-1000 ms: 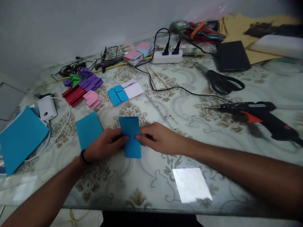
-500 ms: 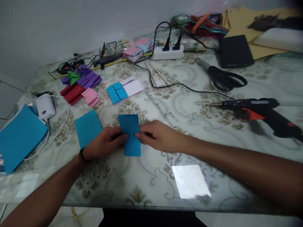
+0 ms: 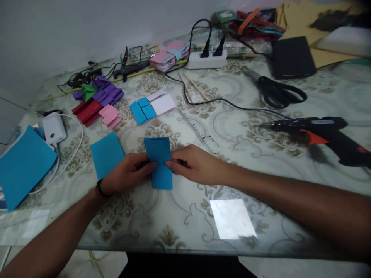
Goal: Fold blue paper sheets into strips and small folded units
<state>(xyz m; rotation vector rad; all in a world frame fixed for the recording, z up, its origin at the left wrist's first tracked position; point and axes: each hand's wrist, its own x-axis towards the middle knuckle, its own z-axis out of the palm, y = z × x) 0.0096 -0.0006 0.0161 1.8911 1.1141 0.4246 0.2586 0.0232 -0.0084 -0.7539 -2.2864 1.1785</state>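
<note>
A folded blue paper (image 3: 161, 154) is held upright between both hands above the table, its layered edge at the top. My left hand (image 3: 130, 170) pinches its left side, thumb on the near face. On its right side, my right hand (image 3: 194, 164) grips the edge, thumb in front and fingers partly hidden behind. A blue sheet (image 3: 107, 154) lies beside my left hand, partly under it. Farther back sits a white card (image 3: 162, 104) with small folded blue pieces (image 3: 143, 111) at its left end.
Folded pink (image 3: 109, 116), red (image 3: 87, 112) and purple papers (image 3: 108, 92) lie back left, larger blue sheets (image 3: 27, 166) far left. A ruler (image 3: 199, 133), black scissors (image 3: 281, 92) and glue gun (image 3: 319, 127) are right. Behind stand a power strip (image 3: 207, 60) and cables.
The view has shifted slightly, so the far objects sit a little higher. Both hands keep the same hold on the folded blue paper.
</note>
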